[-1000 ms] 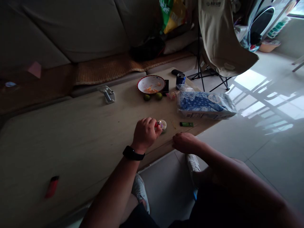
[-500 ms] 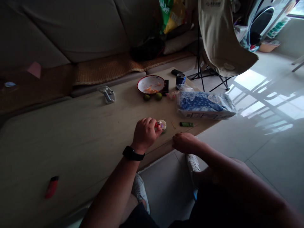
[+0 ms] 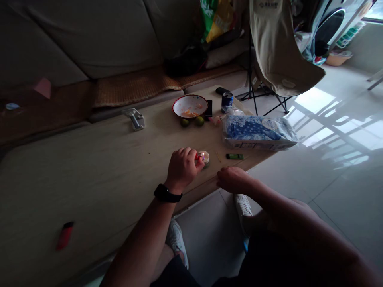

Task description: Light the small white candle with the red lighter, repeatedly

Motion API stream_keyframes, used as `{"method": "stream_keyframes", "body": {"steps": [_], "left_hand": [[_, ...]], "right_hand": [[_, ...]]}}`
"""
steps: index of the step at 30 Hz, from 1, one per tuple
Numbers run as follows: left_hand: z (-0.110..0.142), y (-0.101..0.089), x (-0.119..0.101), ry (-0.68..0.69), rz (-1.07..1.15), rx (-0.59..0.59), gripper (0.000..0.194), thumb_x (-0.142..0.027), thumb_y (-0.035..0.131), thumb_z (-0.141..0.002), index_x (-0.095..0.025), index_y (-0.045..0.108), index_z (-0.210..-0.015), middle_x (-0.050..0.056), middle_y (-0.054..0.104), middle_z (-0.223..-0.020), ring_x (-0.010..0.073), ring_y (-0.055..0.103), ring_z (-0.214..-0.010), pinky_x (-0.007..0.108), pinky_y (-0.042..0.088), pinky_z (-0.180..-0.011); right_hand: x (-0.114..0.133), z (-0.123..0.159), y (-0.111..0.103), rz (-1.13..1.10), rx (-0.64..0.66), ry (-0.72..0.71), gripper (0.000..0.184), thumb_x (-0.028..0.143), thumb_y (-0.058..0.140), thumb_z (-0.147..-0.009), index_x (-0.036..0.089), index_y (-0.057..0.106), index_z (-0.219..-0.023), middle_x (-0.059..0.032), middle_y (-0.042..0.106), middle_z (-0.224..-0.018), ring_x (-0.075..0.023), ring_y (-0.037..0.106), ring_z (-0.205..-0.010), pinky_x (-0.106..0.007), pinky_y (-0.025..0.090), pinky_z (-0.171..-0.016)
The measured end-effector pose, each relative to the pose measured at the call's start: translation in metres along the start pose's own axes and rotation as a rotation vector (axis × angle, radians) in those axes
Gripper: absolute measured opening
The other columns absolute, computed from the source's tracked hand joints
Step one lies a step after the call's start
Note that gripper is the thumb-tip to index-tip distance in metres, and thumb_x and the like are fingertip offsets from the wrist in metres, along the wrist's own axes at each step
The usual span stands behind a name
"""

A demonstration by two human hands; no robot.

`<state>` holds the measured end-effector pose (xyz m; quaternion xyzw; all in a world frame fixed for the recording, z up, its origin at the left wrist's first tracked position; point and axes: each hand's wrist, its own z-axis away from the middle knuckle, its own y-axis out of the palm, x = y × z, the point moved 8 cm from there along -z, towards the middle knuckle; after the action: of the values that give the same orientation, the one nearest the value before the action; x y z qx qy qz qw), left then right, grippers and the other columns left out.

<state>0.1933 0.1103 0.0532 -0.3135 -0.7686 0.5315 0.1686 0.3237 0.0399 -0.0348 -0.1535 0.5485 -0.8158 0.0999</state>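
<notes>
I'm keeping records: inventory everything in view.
table: 1, pale, centre
lighter: 1, red, left hand
tub: 1, pale, at lighter's tip
bar: 1, green, tub's right
capped object: 1, red, near left
bowl: 1, white, far side
fruits: 2, green, before bowl
can: 1, blue, bowl's right
gadget: 1, grey, bowl's left
packet: 1, blue, right end
sofa: 1, grey, background
bag: 1, green-yellow, sofa
chair: 1, beige, upper right
clutter: uncounted, mixed, table, background
shoes: 2, white, lower centre
watch: 1, black, left arm
left hand: 1, bare, beside tub
right hand: 1, bare, table's edge
</notes>
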Motion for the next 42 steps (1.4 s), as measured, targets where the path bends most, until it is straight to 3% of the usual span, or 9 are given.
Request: {"method": "stream_keyframes", "body": {"steps": [18,23,29,33,42], "left_hand": [[0.001,-0.006,0.004,-0.016,0.059,-0.002,0.018,-0.038,0.054,-0.092,-0.022,0.054,-0.083,0.010,0.064,-0.084,0.0277,0.057,-0.084,0.042,0.042,-0.074],[0.010,-0.017,0.021,-0.026,0.095,-0.077,0.022,-0.041,0.048,-0.096,-0.022,0.051,-0.084,0.008,0.061,-0.081,0.0248,0.056,-0.081,0.040,0.045,-0.076],[0.031,-0.017,0.052,-0.040,0.176,-0.093,0.023,-0.035,0.038,-0.102,-0.019,0.055,-0.103,0.011,0.065,-0.094,0.0240,0.060,-0.089,0.039,0.049,-0.081],[0.043,-0.016,0.072,-0.112,0.144,-0.094,0.025,-0.039,0.040,-0.104,-0.020,0.055,-0.098,0.008,0.064,-0.087,0.0220,0.060,-0.082,0.036,0.049,-0.075],[0.055,-0.016,0.084,-0.166,0.226,-0.076,0.029,-0.048,0.048,-0.100,-0.020,0.053,-0.099,0.010,0.067,-0.094,0.0233,0.065,-0.087,0.037,0.053,-0.077]], "right_hand": [[-0.001,0.001,-0.003,-0.046,0.034,0.010,0.033,0.039,0.052,-0.098,0.015,0.071,-0.109,-0.0159,0.073,-0.111,-0.0275,0.069,-0.104,-0.034,0.050,-0.087],[-0.002,0.001,-0.002,-0.035,0.027,0.012,0.032,0.040,0.054,-0.097,0.015,0.071,-0.109,-0.0152,0.073,-0.111,-0.0272,0.069,-0.104,-0.034,0.049,-0.088],[-0.002,0.002,-0.003,-0.045,0.038,0.010,0.033,0.040,0.052,-0.098,0.015,0.070,-0.111,-0.0157,0.073,-0.112,-0.0275,0.068,-0.104,-0.035,0.050,-0.088],[0.000,0.002,-0.003,-0.042,0.029,-0.003,0.033,0.040,0.053,-0.098,0.014,0.070,-0.110,-0.0158,0.073,-0.111,-0.0282,0.068,-0.105,-0.035,0.050,-0.087],[-0.001,0.002,-0.005,-0.040,0.020,0.003,0.034,0.040,0.052,-0.098,0.014,0.071,-0.109,-0.0163,0.073,-0.110,-0.0280,0.068,-0.105,-0.034,0.049,-0.087]]}}
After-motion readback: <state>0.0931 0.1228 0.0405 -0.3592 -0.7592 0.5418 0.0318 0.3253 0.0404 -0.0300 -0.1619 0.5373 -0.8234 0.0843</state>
